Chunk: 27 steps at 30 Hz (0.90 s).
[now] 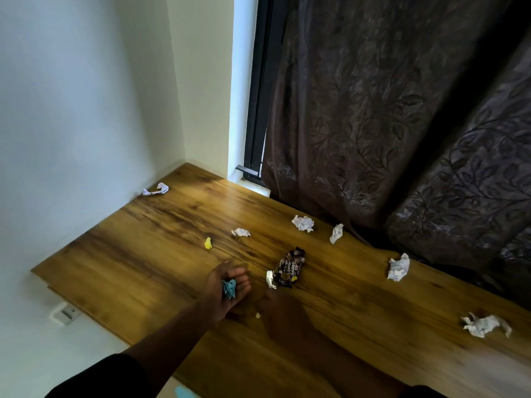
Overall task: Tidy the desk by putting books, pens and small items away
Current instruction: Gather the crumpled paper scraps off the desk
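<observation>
My left hand is held palm up above the wooden desk, and a blue crumpled wad lies in its cupped palm with the fingers relaxed. My right hand hovers low over the desk just to the right, blurred by motion, back facing up. A tiny beige scrap lies at its left edge. A dark brown snack wrapper with a silver torn end lies just beyond my right hand. A small yellow scrap sits farther out.
Several white crumpled papers are scattered about: one by the left wall, one mid-desk, others along the curtain side and near right. A dark patterned curtain hangs behind the desk. A wall socket sits below the left edge.
</observation>
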Motion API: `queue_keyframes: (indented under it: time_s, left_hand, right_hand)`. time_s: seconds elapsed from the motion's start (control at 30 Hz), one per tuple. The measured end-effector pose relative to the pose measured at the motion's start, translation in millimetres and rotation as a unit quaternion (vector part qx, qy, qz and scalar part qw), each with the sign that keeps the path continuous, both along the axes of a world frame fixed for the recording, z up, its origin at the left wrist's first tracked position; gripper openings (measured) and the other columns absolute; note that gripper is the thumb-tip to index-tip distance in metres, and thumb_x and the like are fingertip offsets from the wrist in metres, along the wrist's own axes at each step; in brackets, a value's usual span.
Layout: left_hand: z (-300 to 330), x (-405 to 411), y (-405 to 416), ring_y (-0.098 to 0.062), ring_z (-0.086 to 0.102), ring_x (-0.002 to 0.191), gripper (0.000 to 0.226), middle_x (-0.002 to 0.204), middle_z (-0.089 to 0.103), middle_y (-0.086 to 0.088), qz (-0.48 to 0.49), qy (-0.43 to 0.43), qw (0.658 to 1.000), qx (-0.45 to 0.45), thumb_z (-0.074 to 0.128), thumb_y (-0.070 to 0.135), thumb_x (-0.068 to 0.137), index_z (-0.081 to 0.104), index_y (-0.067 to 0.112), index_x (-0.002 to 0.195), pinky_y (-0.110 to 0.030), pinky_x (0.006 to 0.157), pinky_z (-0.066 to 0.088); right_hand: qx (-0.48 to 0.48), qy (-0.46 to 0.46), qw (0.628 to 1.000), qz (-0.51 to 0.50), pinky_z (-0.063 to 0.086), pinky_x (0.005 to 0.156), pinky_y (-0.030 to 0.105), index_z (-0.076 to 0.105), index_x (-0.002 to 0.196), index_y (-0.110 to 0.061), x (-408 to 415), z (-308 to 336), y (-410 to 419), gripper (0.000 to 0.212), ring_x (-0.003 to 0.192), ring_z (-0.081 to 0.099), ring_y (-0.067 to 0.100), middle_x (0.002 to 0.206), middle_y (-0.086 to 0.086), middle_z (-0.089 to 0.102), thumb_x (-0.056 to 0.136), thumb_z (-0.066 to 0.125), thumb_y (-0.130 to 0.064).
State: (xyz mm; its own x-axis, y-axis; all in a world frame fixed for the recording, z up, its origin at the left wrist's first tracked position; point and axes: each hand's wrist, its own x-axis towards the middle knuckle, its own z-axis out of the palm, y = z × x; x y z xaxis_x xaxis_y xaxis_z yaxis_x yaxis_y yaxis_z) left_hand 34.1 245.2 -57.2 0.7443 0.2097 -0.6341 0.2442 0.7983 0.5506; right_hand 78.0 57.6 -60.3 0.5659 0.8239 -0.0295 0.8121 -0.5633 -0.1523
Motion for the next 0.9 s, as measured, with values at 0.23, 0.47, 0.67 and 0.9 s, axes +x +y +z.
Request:
queue_keyframes:
  time_s: [0.23,0.47,0.67,0.9]
  left_hand:
    - [-6.9,2.6,7.5,-0.033,0.07,0.095,0.05,0.092,0.075,-0.019,0.017,-0.001,0.999,-0.035,0.053,0.04,0.101,0.066,-0.005,0.117,-0.044,0.076,0.06]
    - [-1.0,2.5,19.0,-0.031,0.074,0.084,0.047,0.101,0.075,-0.019,0.023,-0.017,0.992,-0.124,0.054,0.037,0.098,0.076,-0.004,0.098,-0.04,0.076,0.061]
    - [12.4,-9.2,47.9,-0.019,0.065,0.06,0.035,0.073,0.065,-0.012,0.07,0.02,0.99,-0.117,0.05,0.031,0.101,0.063,0.0,0.092,-0.026,0.048,0.054]
    - [19.6,-32.0,84.2,-0.024,0.06,0.077,0.042,0.08,0.063,-0.014,0.114,-0.005,0.987,-0.115,0.044,0.034,0.103,0.063,-0.001,0.088,-0.035,0.067,0.06]
  right_hand:
    - [0.157,0.023,0.983,-0.095,0.049,0.074,0.028,0.069,0.112,-0.032,4.0,19.3,23.8,0.026,0.094,0.06,0.011,0.105,-0.01,0.066,0.096,0.048,-0.033]
    - [0.209,0.006,0.977,-0.05,0.05,0.074,0.026,0.071,0.103,-0.031,15.9,39.0,86.3,0.026,0.1,0.062,0.015,0.103,-0.007,0.069,0.087,0.052,-0.026]
    - [0.243,0.044,0.968,-0.044,0.055,0.079,0.034,0.072,0.115,-0.021,36.6,48.6,118.1,0.051,0.104,0.063,0.02,0.111,-0.001,0.071,0.082,0.036,-0.038]
    - [0.116,0.121,0.985,0.035,0.031,0.116,0.032,0.057,0.143,-0.019,59.4,30.6,168.3,0.04,0.142,0.042,0.023,0.153,0.006,0.049,0.104,0.05,-0.017]
